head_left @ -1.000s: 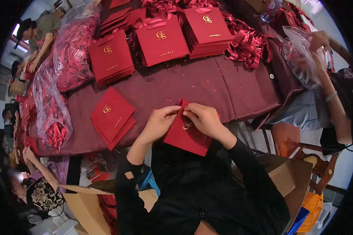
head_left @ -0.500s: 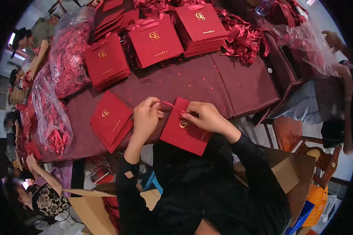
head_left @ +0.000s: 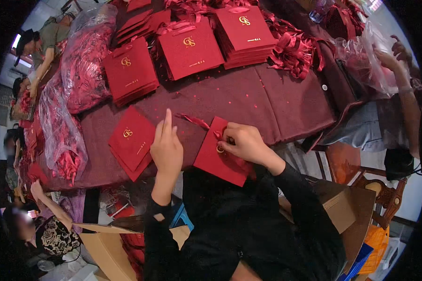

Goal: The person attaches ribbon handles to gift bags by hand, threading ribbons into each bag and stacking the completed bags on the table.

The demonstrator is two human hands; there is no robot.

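A red bag with a gold logo (head_left: 220, 164) lies tilted at the table's front edge. My right hand (head_left: 244, 141) pinches a red ribbon over the bag, near its logo. The ribbon's free end (head_left: 193, 120) sticks out to the left past the bag's top. My left hand (head_left: 167, 149) is raised left of the bag, fingers stretched upward, holding nothing. Just left of it, red bags (head_left: 132, 140) lie overlapped on the table, partly behind that hand.
Stacks of red bags (head_left: 190, 49) stand along the back, beside loose ribbons (head_left: 295, 54). Clear plastic sacks of ribbon (head_left: 86, 65) lie at left. Cardboard boxes (head_left: 105, 250) flank my body. Co-workers sit at left; another person's arms (head_left: 403, 79) handle plastic at right.
My left hand has let go of the ribbon and opened, its fingers now pointing up. My right hand stays at the bag. The person at right has moved the plastic bag.
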